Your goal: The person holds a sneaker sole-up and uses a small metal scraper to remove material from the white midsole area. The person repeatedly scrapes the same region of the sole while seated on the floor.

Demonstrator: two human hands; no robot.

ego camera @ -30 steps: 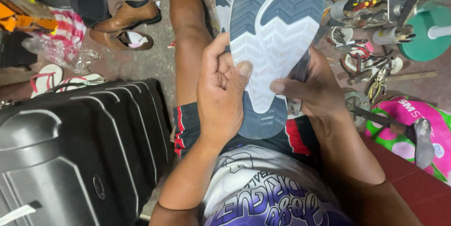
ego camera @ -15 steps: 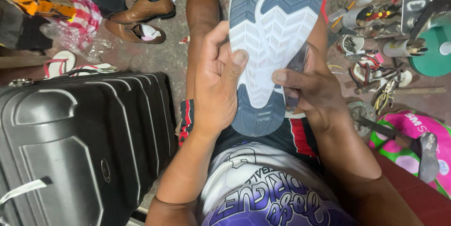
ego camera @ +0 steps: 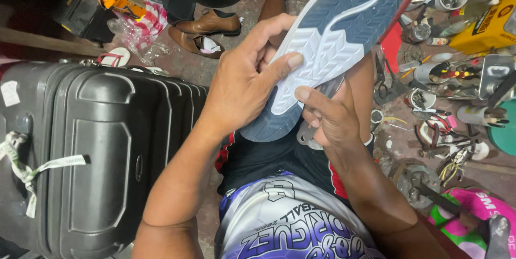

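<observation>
Shoe (ego camera: 333, 44) has swung since half a second ago: toe now points up-right, sole facing us, heel over our lap. Left hand (ego camera: 244, 84) closed on the sole's edge, thumb pressing the white tread. Right hand (ego camera: 330, 116) curled at the heel; we can't tell what it holds. Suitcase (ego camera: 91, 151) at left, tools (ego camera: 451, 81) at right.

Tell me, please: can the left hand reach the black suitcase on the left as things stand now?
Probably yes, but not at once. The left hand grips the sneaker by its sole and must let go first. The black suitcase stands close beside that arm, and nothing lies between them.
</observation>
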